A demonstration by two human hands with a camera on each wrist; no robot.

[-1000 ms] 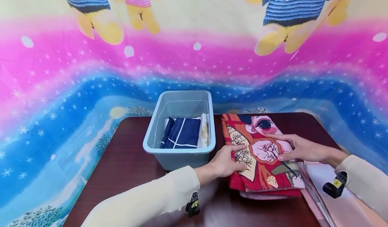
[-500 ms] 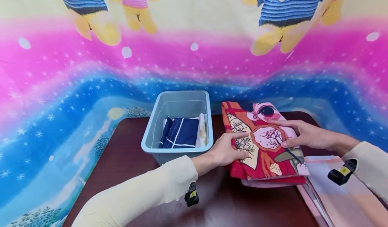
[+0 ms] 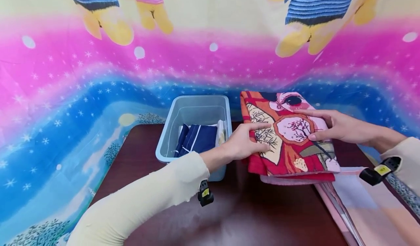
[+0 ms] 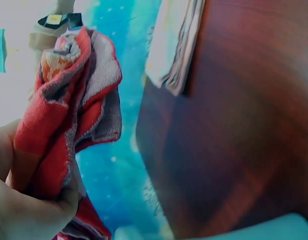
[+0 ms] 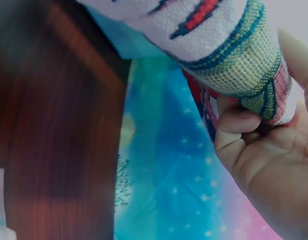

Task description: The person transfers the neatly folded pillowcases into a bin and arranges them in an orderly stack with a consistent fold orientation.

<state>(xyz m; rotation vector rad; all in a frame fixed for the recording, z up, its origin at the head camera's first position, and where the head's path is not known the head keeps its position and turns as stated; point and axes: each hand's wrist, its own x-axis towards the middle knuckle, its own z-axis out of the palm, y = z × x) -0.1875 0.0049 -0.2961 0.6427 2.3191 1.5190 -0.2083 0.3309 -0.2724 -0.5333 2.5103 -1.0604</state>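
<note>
From back here I make out the towel (image 3: 292,133) as rough woven cloth, the bin (image 3: 200,114) as smooth plastic, the table (image 3: 262,213) as glossy wood, the backdrop (image 3: 210,65) as smooth cloth.

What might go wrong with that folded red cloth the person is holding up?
Its layers could slip open: in the left wrist view, the edges of the folded red cloth spread apart beyond the left hand.

The left forearm might nudge the bin, since it crosses in front of it in the head view.

If the right hand lost its grip, that side could sag toward the pale checked cloth on the table.
</note>
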